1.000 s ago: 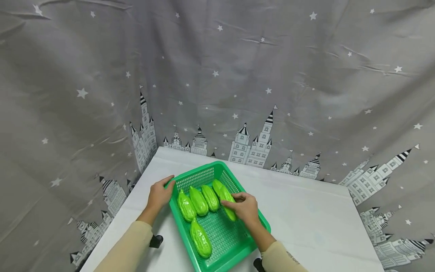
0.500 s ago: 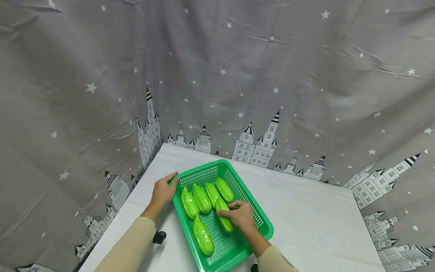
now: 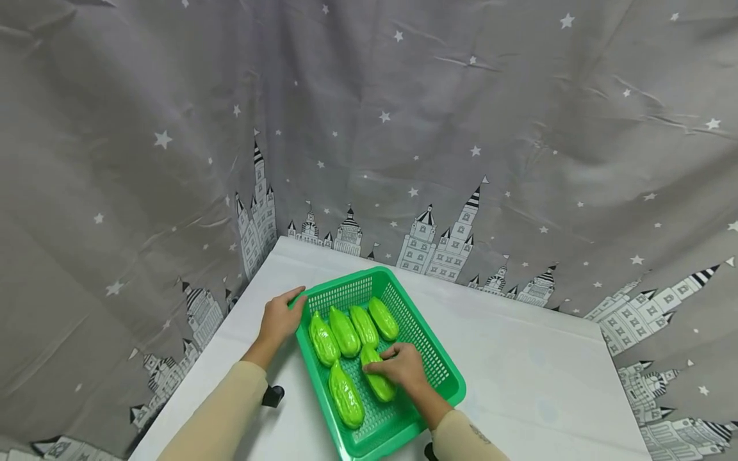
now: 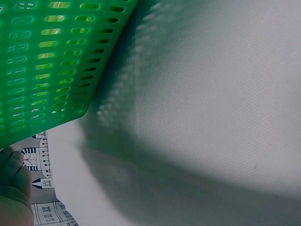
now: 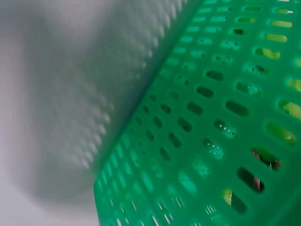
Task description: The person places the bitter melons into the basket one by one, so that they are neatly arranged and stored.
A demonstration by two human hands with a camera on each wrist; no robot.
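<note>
A green plastic basket (image 3: 323,398) with slotted walls stands on the white table. My left hand (image 3: 280,320) grips its far left corner, thumb over the rim; in the left wrist view curled fingers (image 4: 16,181) show beneath the basket's edge. Inside, my right hand (image 3: 403,366) holds a shiny green bitter melon (image 3: 380,388) near the middle, thumb and fingers across its upper part. Several like it lie side by side along the far end, including a bitter melon (image 3: 383,318) at the right. Another bitter melon (image 3: 346,394) lies at the front left. The basket wall (image 5: 197,108) mostly hides the right hand in its wrist view.
White cloth (image 3: 519,378) covers the table around the basket. A grey curtain (image 3: 369,128) printed with stars and castles hangs behind and on both sides. A black wrist mount (image 3: 273,396) sits by the left forearm.
The right hand has moved its bitter melon from the far right of the basket toward the middle front, below the row. The left hand stays at the corner. The head view has shifted slightly.
</note>
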